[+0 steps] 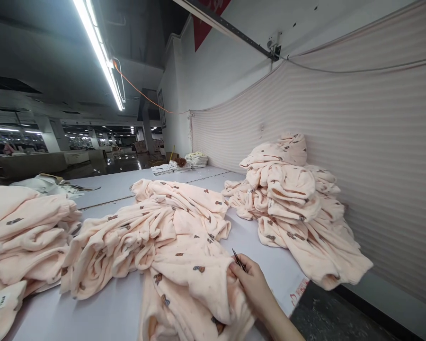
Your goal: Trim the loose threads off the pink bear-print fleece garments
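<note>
My right hand (251, 282) is closed at the lower middle of the head view. It holds dark, pointed thread snips (236, 257), tips up and away from me, with most of the tool covered by the fingers. Thumb and fingers also touch the edge of a pale pink fleece garment (184, 272) printed with small brown bears. This garment lies bunched over the near side of the table, with more of the same fabric (128, 227) rumpled behind it. My left hand does not show.
Similar pink garments form a tall heap (287, 189) at the right and another pile (28, 232) at the left, where a white XL label (0, 302) shows. Stacked white pieces (196, 160) lie at the far end of the pale table (106, 315). Striped fabric (376, 142) covers the right wall.
</note>
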Motion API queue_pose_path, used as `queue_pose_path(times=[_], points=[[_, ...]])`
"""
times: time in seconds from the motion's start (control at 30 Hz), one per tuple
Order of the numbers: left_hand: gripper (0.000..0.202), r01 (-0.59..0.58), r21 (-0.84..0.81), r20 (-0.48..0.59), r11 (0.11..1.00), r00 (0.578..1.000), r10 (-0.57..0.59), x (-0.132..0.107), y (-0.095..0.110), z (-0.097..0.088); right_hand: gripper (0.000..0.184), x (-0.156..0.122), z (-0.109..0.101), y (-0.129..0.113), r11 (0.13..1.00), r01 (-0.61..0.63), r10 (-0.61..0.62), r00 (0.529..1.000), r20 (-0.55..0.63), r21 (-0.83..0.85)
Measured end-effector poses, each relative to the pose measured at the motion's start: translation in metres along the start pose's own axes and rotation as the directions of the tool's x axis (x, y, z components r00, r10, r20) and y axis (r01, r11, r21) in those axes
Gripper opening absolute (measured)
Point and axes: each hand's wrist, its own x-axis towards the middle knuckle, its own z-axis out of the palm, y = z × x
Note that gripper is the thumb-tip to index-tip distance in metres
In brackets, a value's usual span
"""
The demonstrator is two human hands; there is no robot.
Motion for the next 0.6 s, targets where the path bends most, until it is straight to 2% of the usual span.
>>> queue_pose_path(times=[0.1, 0.17, 0.23, 0.27, 0.33, 0.37, 0.43, 0.47, 0.53, 0.57, 0.6], points=[[0.046, -0.088, 0.186, -0.161, 0.979, 0.980, 0.119, -0.009, 0.017, -0.008, 0.024, -0.004, 0.004, -0.003, 0.999, -0.011, 0.010, 1.000, 0.014, 0.031], [0.058, -0.112, 0.219, -0.137, 0.969, 0.980, 0.144, -0.010, 0.033, -0.011, 0.024, -0.004, 0.007, -0.008, 1.000, -0.002, 0.001, 0.999, 0.032, 0.029], [0.045, -0.061, 0.179, -0.074, 0.982, 0.994, 0.076, 0.000, 0.050, -0.015, 0.022, -0.005, 0.005, -0.014, 1.000, 0.015, -0.015, 0.999, 0.028, 0.005], [0.032, 0.007, 0.106, -0.041, 0.994, 0.999, -0.003, 0.008, 0.058, -0.018, 0.021, -0.006, 0.002, -0.016, 1.000, 0.023, -0.023, 1.000, 0.013, -0.010], [0.022, 0.110, -0.028, -0.036, 0.994, 0.993, -0.111, 0.028, 0.071, -0.024, 0.023, -0.012, -0.007, -0.018, 0.999, 0.026, -0.027, 0.999, -0.026, -0.039], [0.020, 0.142, -0.092, -0.051, 0.986, 0.988, -0.147, 0.039, 0.075, -0.028, 0.022, -0.017, -0.012, -0.016, 0.997, 0.031, -0.032, 0.999, -0.005, -0.073], [0.016, 0.166, -0.188, -0.076, 0.968, 0.980, -0.183, 0.057, 0.082, -0.033, 0.018, -0.032, -0.018, -0.008, 0.978, 0.101, -0.073, 0.985, 0.154, -0.183], [0.015, 0.171, -0.230, -0.076, 0.958, 0.978, -0.193, 0.064, 0.084, -0.034, 0.018, -0.040, -0.019, -0.002, 0.950, 0.175, -0.098, 0.954, 0.283, -0.259], [0.013, 0.176, -0.288, -0.054, 0.941, 0.978, -0.200, 0.073, 0.087, -0.033, 0.036, -0.055, -0.016, 0.011, 0.829, 0.325, -0.079, 0.873, 0.481, -0.454], [0.013, 0.182, -0.304, -0.038, 0.935, 0.979, -0.202, 0.074, 0.087, -0.032, 0.043, -0.059, -0.014, 0.016, 0.750, 0.369, -0.046, 0.857, 0.513, -0.549], [0.015, 0.187, -0.311, -0.027, 0.932, 0.978, -0.205, 0.073, 0.087, -0.031, 0.045, -0.061, -0.012, 0.020, 0.678, 0.378, -0.013, 0.864, 0.504, -0.631]])
